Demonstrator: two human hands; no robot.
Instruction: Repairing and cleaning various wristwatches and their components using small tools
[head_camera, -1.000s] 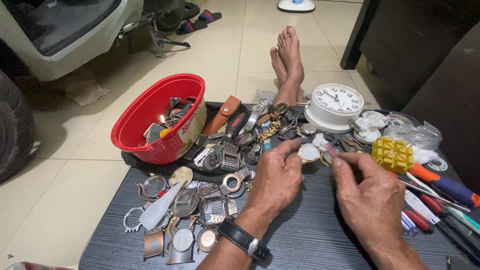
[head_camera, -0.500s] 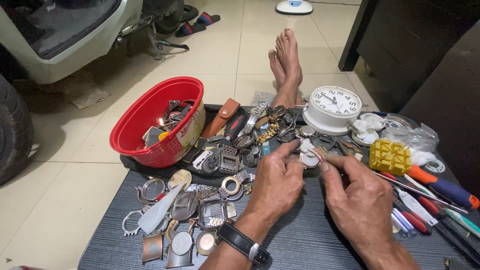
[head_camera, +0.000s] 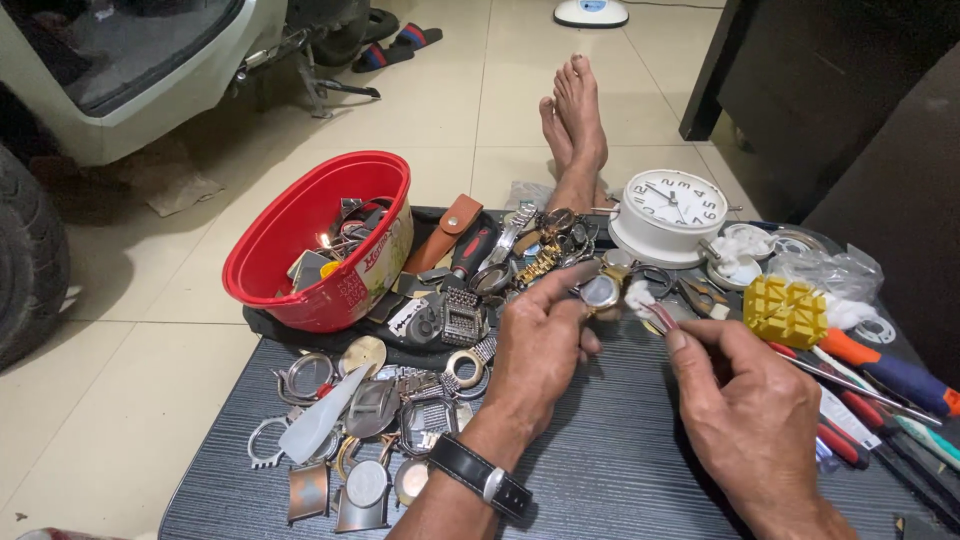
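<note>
My left hand (head_camera: 540, 345), with a black-strapped wristwatch on its wrist, pinches a small round watch case (head_camera: 601, 291) between thumb and fingers above the dark tabletop (head_camera: 610, 470). My right hand (head_camera: 745, 400) holds a small brush with a red handle (head_camera: 648, 306). Its whitish bristle end touches the right side of the watch case.
A red plastic basin (head_camera: 300, 250) of watch parts sits at the left. Loose watch cases and straps (head_camera: 370, 420) lie in front of it. A white alarm clock (head_camera: 668, 215), a yellow block (head_camera: 785, 310) and screwdrivers (head_camera: 890, 375) are at the right. Bare feet (head_camera: 575, 125) rest beyond the table.
Both hands have drawn closer together and shifted slightly toward the clock. The brush tip now touches the watch case.
</note>
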